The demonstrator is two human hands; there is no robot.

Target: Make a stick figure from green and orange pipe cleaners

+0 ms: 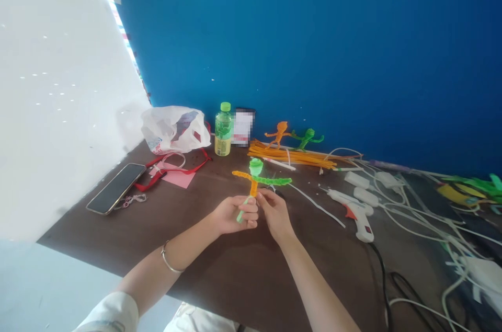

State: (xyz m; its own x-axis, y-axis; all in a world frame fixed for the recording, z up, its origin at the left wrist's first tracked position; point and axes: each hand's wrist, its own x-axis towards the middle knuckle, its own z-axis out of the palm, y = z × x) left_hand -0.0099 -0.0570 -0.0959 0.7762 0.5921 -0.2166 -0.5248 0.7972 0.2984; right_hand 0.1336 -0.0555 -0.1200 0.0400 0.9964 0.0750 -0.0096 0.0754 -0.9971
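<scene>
The left fingers [250,212] wrap tight round the green stem [242,212] of a pipe-cleaner figure [254,179], the right fingers [264,198] pinching its orange body [253,189] just beside them, its long axis slanting up and away, with the head [256,166] beyond both hands.

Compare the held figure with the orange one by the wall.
The held figure mixes green and orange; the orange figure is orange alone. The held figure is pinched in the left hand and right hand; the orange figure sits apart, untouched. Both have round heads and outstretched arms.
</scene>
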